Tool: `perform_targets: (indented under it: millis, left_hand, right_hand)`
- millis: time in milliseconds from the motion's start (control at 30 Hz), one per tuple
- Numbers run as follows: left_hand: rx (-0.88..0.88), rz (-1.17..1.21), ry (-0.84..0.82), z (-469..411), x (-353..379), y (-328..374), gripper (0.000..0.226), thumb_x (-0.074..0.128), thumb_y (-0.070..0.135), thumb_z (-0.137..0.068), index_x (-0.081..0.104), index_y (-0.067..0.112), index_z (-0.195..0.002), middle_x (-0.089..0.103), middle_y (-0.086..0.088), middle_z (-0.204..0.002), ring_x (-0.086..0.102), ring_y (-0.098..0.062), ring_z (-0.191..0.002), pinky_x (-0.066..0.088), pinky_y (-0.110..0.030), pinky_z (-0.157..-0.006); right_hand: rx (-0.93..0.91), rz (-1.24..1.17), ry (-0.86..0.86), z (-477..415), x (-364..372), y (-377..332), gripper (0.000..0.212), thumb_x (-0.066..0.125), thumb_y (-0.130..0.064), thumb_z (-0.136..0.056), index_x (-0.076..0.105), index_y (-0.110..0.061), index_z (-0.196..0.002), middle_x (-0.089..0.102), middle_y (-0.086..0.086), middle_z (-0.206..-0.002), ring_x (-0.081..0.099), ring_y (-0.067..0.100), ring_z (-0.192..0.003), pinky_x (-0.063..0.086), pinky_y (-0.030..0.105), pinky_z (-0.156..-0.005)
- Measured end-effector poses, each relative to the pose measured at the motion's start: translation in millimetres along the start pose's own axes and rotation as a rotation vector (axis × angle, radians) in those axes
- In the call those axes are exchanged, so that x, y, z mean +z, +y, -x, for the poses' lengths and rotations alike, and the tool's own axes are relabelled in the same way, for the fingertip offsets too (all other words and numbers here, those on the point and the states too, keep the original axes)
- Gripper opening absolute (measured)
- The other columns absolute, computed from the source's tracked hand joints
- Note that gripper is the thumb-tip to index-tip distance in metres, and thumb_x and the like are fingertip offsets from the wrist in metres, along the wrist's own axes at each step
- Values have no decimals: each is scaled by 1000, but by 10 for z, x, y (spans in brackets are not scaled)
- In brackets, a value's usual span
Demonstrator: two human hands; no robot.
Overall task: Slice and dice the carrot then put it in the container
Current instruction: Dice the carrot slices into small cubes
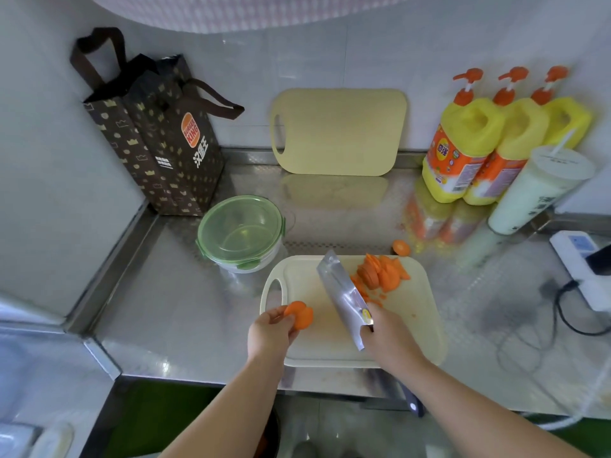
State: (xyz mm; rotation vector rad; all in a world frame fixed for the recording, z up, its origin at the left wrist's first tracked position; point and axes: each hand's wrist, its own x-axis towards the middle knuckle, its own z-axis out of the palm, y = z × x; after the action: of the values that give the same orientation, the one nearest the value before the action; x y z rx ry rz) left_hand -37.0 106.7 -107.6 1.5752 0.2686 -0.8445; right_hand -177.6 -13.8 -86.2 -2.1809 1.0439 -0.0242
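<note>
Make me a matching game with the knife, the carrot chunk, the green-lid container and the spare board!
Things:
1. knife
2. carrot chunk
3. container
4. spare board

Places:
A. leaning on the wall
B. held in the left hand
C. lid on, beside the cutting board
D. held in the right hand

Pairs: 1-D, 2-B, 3-C, 4-A

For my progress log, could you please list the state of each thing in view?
Container: lidded, empty.
Carrot slices: piled on cutting board.
Carrot piece: pinched by left hand.
Cleaver: gripped by right hand.
Carrot end: loose on counter.
Spare board: leaning against wall.
</note>
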Motion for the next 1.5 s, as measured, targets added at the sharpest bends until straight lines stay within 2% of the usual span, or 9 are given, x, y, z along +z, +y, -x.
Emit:
perform_targets:
  millis: [167, 367, 533, 733, 900, 1000, 1167, 1300, 1500]
  left_hand:
    - [8, -99, -30, -94, 73, 8, 16, 57, -3, -89, 60, 10, -98, 64, -11, -103, 64, -25, -97, 53, -30, -82]
    - [56, -315, -178, -93, 180, 72, 17, 56, -6, -89, 57, 7, -101, 60, -7, -98, 61, -23, -94, 55, -25, -70]
    - [341, -856, -222, -143, 131, 150, 39, 59, 5, -86, 56, 20, -122, 54, 4, -117, 61, -17, -93, 51, -27, -77]
    - [494, -1005, -312, -158, 85, 453, 37, 66, 12, -84, 58, 23, -119, 57, 4, -106, 58, -6, -80, 40, -8, -60]
    - [560, -1391, -499, -165, 344, 723, 39, 65, 16, -81, 56, 30, -117, 61, 13, -87, 57, -10, -87, 52, -31, -81]
    - [642, -1604, -569, -130, 511, 703, 38, 61, 18, -84, 55, 32, -118, 61, 11, -99, 58, -16, -102, 48, -33, -81]
    - [712, -1504, -374, -107, 420, 579, 40, 60, 34, -89, 50, 26, -127, 49, 4, -125, 53, -19, -112, 44, -32, -89]
    - [640, -1793, -263, -156, 317, 352, 55, 58, 51, -86, 45, 21, -130, 46, -2, -125, 47, -25, -118, 34, -36, -104]
    - [604, -1714, -290, -153, 299, 335, 44, 52, 14, -88, 43, 23, -130, 43, -1, -124, 43, -26, -116, 41, -33, -93]
  right_hand:
    - [2, 39, -15, 11, -118, 73, 42, 42, -3, -84, 52, -13, -124, 37, -7, -58, 38, 13, -55, 29, 27, -53]
    - [-23, -121, 1, -13, -266, 61, 32, 46, 1, -83, 32, -22, -66, 31, -3, -54, 27, 14, -51, 22, 30, -52]
    - [-23, -104, -16, -51, -349, 56, 24, 45, -2, -84, 31, -15, -70, 34, 4, -58, 28, 17, -52, 21, 30, -50]
    - [-49, -73, -35, -58, -416, 13, 33, 45, -3, -87, 31, -25, -67, 34, 1, -55, 28, 14, -49, 23, 24, -46]
    - [-88, -60, -10, -70, -494, -37, 44, 45, -1, -87, 29, -37, -68, 36, 1, -55, 31, 13, -48, 26, 22, -44]
    - [-69, -49, 14, -68, -532, -42, 40, 46, -1, -87, 30, -31, -66, 35, -1, -52, 30, 10, -44, 29, 20, -43]
    - [-58, -67, 32, -46, -612, 37, 20, 46, 0, -86, 45, -17, -74, 32, -2, -51, 28, 11, -40, 26, 21, -43]
    - [-52, -70, 42, -44, -632, 84, 11, 45, 0, -85, 41, -5, -76, 30, -2, -53, 28, 12, -42, 25, 21, -42]
    - [-54, -73, 23, -34, -652, 102, 8, 45, 0, -85, 43, -2, -78, 29, -3, -52, 29, 11, -41, 25, 20, -41]
